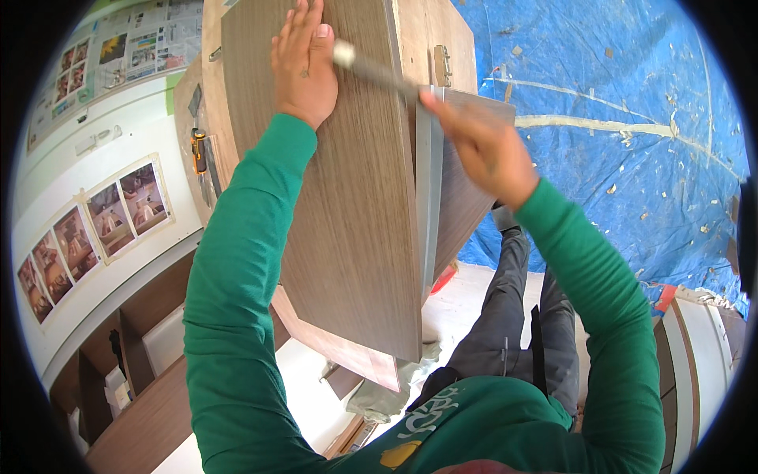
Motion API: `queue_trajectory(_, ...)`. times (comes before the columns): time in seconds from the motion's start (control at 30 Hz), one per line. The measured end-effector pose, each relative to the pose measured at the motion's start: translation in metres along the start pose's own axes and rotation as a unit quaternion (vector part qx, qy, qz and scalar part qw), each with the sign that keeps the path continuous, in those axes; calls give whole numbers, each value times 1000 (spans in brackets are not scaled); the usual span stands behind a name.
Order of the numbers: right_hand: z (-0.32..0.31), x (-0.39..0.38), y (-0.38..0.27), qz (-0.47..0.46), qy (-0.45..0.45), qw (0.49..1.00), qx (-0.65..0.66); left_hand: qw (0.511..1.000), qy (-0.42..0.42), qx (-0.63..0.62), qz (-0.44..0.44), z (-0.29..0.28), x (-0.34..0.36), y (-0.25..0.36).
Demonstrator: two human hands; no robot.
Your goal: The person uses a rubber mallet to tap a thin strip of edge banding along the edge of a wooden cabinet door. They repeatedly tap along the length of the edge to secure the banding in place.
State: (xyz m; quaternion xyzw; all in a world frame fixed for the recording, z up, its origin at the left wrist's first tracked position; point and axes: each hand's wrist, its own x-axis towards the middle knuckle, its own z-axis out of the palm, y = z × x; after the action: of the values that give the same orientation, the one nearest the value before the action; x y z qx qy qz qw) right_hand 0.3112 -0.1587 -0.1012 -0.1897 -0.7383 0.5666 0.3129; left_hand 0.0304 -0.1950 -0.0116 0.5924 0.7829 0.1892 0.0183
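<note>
Far left: printed newspaper sheets [126, 67], then a white panel [150, 138] with colour photo prints [108, 217] taped on. Near left: open brown wooden compartments [138, 355], well apart from my work. Next, a yellow-and-black slim hand tool [198, 150] on the pale wooden desk [223, 114], not in my way.

Middle: my left hand [306, 79] lies palm down on the far part of the big grey-brown wood-grain board [347, 189], fingers nearly together, pinching nothing. The board lies flat in front of me, its tapered end near. Close right of my left thumb is the pale tip of a blurred, slim stick-like tool [379, 75]; exact kind unclear. My right hand [485, 150] has its grip closed round the tool's other end, motion-blurred too.

Progress: board is laid out and steadied, tool is over its right edge; I'd call it mid-job. Can't see finished versus unfinished stretches, so what's left is unclear.

In the way: my left thumb, right by the tool tip. Also tight along that edge: a long grey straight strip [427, 182], with a second grey-brown board [466, 186] just right. Far right: wrinkled blue tarp [592, 174] with scattered pale scraps [612, 189].
</note>
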Motion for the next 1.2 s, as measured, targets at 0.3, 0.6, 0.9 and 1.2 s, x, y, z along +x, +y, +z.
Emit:
queue_trajectory(0.3, -35, -35, -44, 69, -99, 988, -91, 999, 29, -46, -6, 1, -5, -7)
queue_trajectory(0.6, -33, 61, -15, -39, -10, 984, -173, 994, 59, -89, -17, 5, -1, -6)
queue_trajectory(0.9, -40, -112, -63, 33, -238, 969, -57, 988, 88, -123, -43, 2, -9, -8)
queue_trajectory(1.2, -23, -111, -92, 151, -123, 981, 4, 979, 125, -147, -60, 5, -7, 0)
